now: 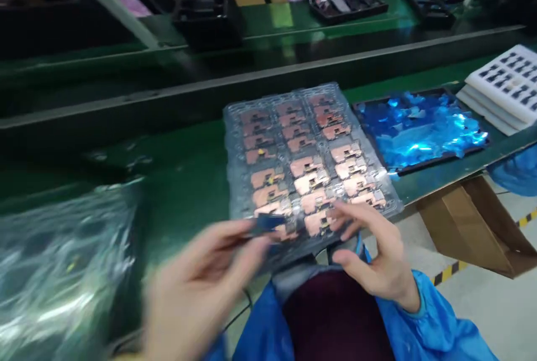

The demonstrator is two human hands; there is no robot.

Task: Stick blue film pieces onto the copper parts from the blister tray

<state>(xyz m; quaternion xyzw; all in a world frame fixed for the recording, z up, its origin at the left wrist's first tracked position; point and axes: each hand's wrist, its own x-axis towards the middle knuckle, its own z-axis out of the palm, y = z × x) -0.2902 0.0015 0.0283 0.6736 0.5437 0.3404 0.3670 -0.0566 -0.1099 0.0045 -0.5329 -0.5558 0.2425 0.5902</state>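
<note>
My left hand (201,280), blurred by motion, pinches a small dark flat piece (269,222) between thumb and fingers. That piece is over the front left corner of a clear plastic tray (239,126); its exact kind is too blurred to tell. In the tray's pockets lie rows of copper-coloured flat parts (308,165), some with small yellow spots. At the front right of the tray my right hand (377,252) has its fingers apart and holds nothing. Its fingertips are over the nearest copper-coloured parts; whether they touch is unclear.
To the right, crumpled blue film (423,131) fills a black tray, beside stacked white foam trays (503,89) with dark slots. More clear plastic trays (62,260) lie at left. An open cardboard box (478,226) is below the green bench. Co-workers handle black trays (348,8) opposite.
</note>
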